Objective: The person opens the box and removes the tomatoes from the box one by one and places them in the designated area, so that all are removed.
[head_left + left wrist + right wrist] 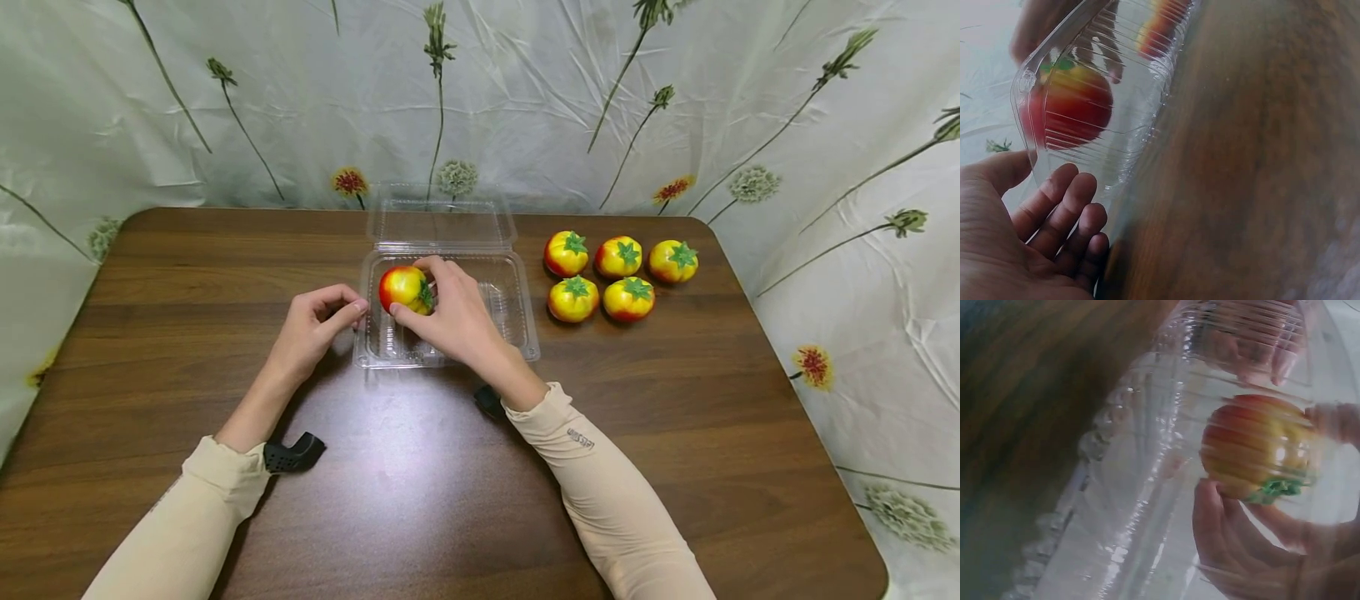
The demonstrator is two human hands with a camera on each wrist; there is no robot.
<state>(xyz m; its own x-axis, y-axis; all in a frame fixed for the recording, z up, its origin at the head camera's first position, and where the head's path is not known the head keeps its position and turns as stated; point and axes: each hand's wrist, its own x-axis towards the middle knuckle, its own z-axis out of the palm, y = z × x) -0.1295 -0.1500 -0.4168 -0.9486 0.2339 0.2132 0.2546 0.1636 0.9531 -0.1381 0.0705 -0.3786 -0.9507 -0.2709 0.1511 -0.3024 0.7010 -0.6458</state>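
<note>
A clear plastic clamshell container (495, 346) lies on the table with its lid (442, 223) raised at the back. My right hand (457, 321) holds a red-and-yellow tomato (402, 287) with a green leafy top over the left part of the base. Through the clear wall in the right wrist view, fingers and thumb curve around the tomato (1247, 444). At the container's left rim, my left hand (307, 329) pinches the edge between thumb and fingers. The left wrist view shows the thumb against that rim (1032, 140), with the fingertips just below.
Several more red-and-yellow tomatoes (618, 257) stand in two rows to the right of the container. The brown wooden table (720, 433) has a rounded back edge against a pale flowered cloth (285, 100). Black wrist straps (296, 454) show near the sleeves.
</note>
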